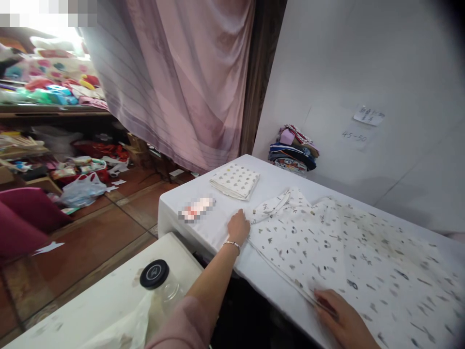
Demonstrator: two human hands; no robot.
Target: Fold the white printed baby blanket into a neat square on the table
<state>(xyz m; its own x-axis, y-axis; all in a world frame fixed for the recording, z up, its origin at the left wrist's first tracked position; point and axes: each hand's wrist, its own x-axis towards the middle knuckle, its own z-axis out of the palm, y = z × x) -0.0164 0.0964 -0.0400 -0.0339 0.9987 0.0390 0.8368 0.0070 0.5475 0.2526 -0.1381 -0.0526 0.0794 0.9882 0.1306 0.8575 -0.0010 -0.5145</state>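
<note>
A white cloth garment with small dark prints lies spread over the white-covered table. My left hand, with a bracelet at the wrist, is closed on the garment's left edge near a sleeve or strap part. Lower right, my right hand pinches the garment's near edge; it is slightly blurred. Beyond my left hand sits a folded white cloth with grey prints. A pixelated flat item rests on the table to its left.
A jar with a black lid stands on a pale side table at lower left. Folded clothes are stacked by the wall. A pink curtain hangs behind. Bags and a magenta chair are at left.
</note>
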